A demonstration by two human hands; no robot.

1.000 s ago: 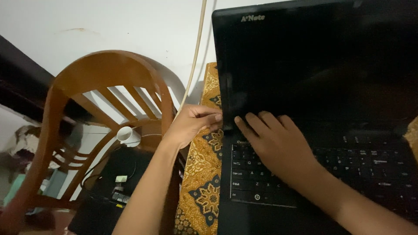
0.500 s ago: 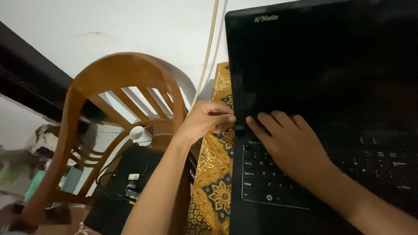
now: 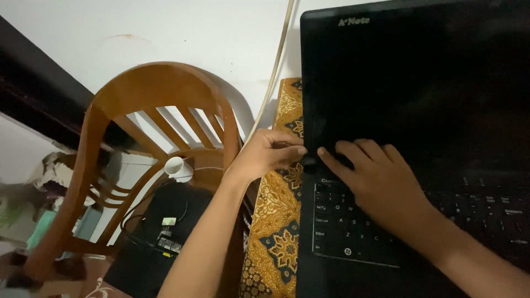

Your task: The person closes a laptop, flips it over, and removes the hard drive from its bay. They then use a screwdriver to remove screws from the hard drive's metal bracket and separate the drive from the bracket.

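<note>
A black laptop (image 3: 419, 99) stands open with a dark screen, on a table covered by a yellow patterned cloth (image 3: 276, 232). My left hand (image 3: 270, 154) is curled at the laptop's left edge near the hinge, fingertips touching the corner; whether it pinches something small there is hidden. My right hand (image 3: 381, 185) lies flat with fingers spread on the upper left of the keyboard (image 3: 353, 221), just below the screen.
A wooden chair (image 3: 160, 110) with a curved slatted back stands left of the table. On its seat are a black bag (image 3: 160, 232) with cables and a small white round object (image 3: 176, 165). A beige cable (image 3: 273, 72) runs down the white wall.
The view has shifted left, so the laptop and hands sit further right in frame. Both hands keep their places at the laptop's left hinge corner.
</note>
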